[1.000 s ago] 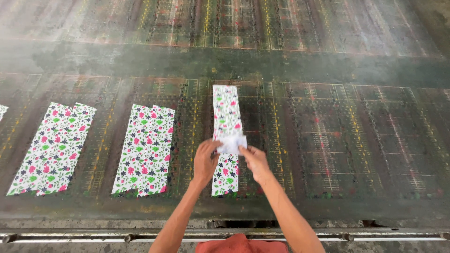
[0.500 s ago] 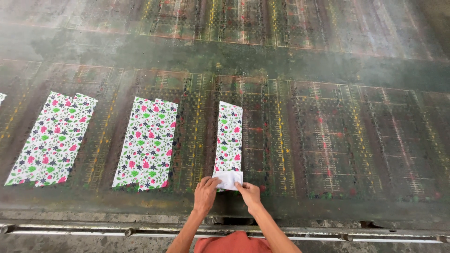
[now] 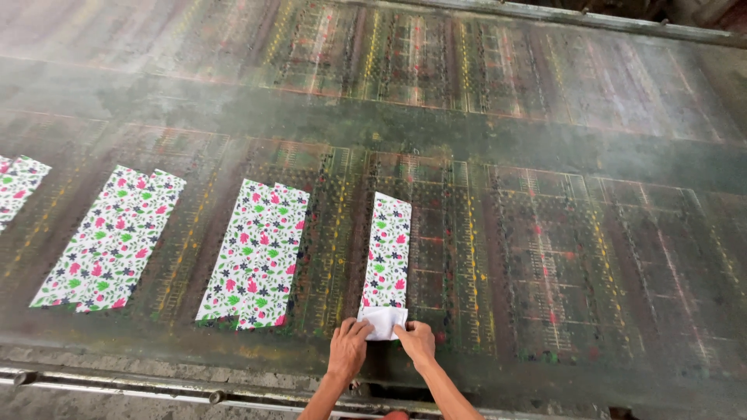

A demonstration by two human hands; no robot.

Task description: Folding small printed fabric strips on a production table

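**K:** Both hands sit at the near end of the narrow floral strip (image 3: 387,250) now. A second ago they held its folded end up over the middle of the strip; that end is down at the table's near edge.

**M:** Count?

**K:** Four floral pieces in view. Going left from the narrow strip: double-width piece (image 3: 256,254) just beside it, another double-width piece (image 3: 111,239) past that, then a partial piece (image 3: 17,187) cut off by the frame edge. One white folded flap (image 3: 383,320) at the narrow strip's near end, plain side up.

**M:** Edges, room?

**K:** Printing table (image 3: 545,148) is stained with old grid prints. Right of the narrow strip the surface is bare to the frame edge. Beyond its far end, a bare band runs across. Gaps between pieces are slim. A metal rail (image 3: 156,386) runs along the table's near edge, below the strip's end.

**M:** Hands?

**K:** Left hand (image 3: 347,350) is at the flap's left corner, fingers curled together, tips on the white. Right hand (image 3: 418,343) is at the flap's right corner, thumb and forefinger pinched on the edge. Both are on the fabric, pressing it at table level. Can't tell if the flap is lifted off the surface or flat.
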